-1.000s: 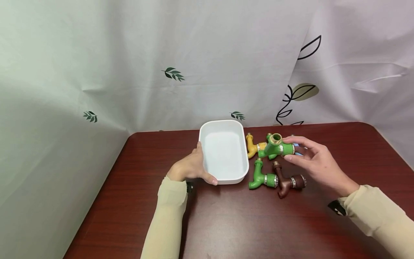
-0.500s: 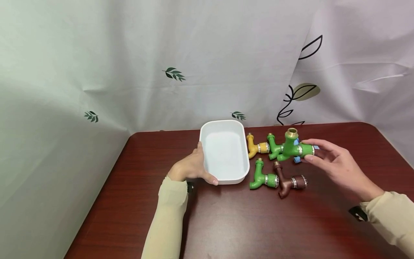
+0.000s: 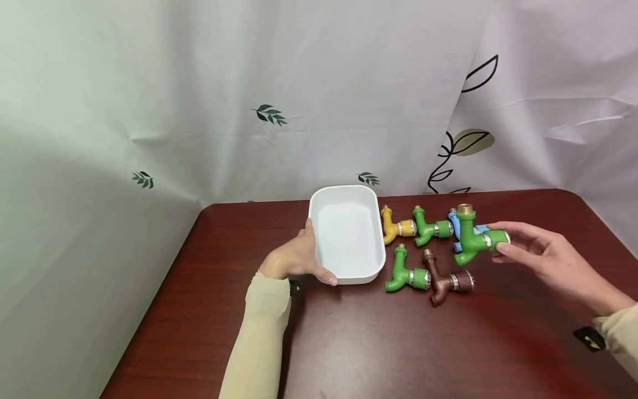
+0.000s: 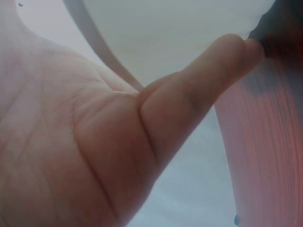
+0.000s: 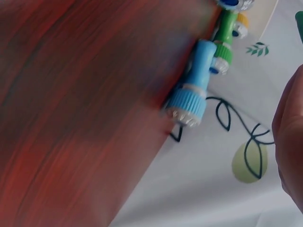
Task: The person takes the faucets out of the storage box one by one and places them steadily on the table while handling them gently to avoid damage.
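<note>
A green faucet (image 3: pixel 467 237) with a brass threaded end is pinched by its ribbed knob between the thumb and fingers of my right hand (image 3: pixel 553 257). It overlaps a blue faucet (image 3: pixel 453 219) in the head view, and the right wrist view shows the blue faucet (image 5: pixel 194 85) lying on the table. My left hand (image 3: pixel 297 255) touches a white rectangular tray (image 3: pixel 380 233), thumb at the near corner and fingers along the left wall. Straight fingers (image 4: pixel 203 78) press that wall in the left wrist view. Nothing lies inside the tray.
Right of the tray lie a yellow faucet (image 3: pixel 394 226), a green faucet (image 3: pixel 428 228) behind, another green faucet (image 3: pixel 401 271) in front and a brown faucet (image 3: pixel 441 280). A white patterned cloth (image 3: pixel 319 111) hangs behind the dark red table (image 3: pixel 379 343).
My right hand has moved right with the green faucet, away from the tray and over the blue faucet, turning it more upright. The left hand and tray have stayed in place.
</note>
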`<move>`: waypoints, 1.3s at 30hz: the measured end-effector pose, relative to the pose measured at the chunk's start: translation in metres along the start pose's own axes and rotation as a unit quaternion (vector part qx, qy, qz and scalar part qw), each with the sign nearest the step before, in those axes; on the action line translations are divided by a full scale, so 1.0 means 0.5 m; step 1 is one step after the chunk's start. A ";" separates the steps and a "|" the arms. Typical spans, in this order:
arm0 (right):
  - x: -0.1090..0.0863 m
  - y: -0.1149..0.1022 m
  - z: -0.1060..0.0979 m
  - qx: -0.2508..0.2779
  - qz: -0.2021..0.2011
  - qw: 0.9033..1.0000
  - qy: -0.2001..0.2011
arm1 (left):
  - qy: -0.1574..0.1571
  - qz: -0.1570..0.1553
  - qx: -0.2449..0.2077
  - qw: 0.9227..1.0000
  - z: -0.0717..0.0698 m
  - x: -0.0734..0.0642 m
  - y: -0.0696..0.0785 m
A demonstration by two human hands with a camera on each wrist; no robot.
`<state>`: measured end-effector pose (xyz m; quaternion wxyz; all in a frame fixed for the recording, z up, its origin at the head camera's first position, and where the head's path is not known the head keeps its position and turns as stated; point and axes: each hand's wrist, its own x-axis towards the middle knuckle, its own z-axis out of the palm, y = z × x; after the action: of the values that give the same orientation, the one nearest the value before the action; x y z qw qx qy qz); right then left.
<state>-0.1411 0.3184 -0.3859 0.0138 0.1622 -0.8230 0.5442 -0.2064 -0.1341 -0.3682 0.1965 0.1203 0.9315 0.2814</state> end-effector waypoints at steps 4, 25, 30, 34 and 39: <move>-0.009 0.006 -0.017 -0.021 0.036 0.999 0.011 | -0.001 0.001 -0.004 1.000 0.000 -0.001 0.000; -0.040 0.068 -0.073 -0.051 0.087 0.994 -0.035 | 0.001 -0.014 0.007 1.000 -0.002 -0.003 0.002; -0.048 0.082 -0.077 -0.040 0.095 0.993 -0.059 | -0.001 -0.017 0.010 1.000 -0.002 -0.003 0.003; -0.049 0.093 -0.076 -0.023 0.100 0.991 -0.088 | -0.003 -0.019 0.013 1.000 -0.002 -0.004 0.004; -0.051 0.104 -0.075 0.005 0.107 0.988 -0.110 | -0.001 -0.006 0.002 1.000 -0.002 -0.004 0.002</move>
<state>-0.1374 0.3771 -0.4219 -0.1358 0.1326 -0.8294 0.5254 -0.2051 -0.1344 -0.3664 0.1985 0.1156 0.9327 0.2782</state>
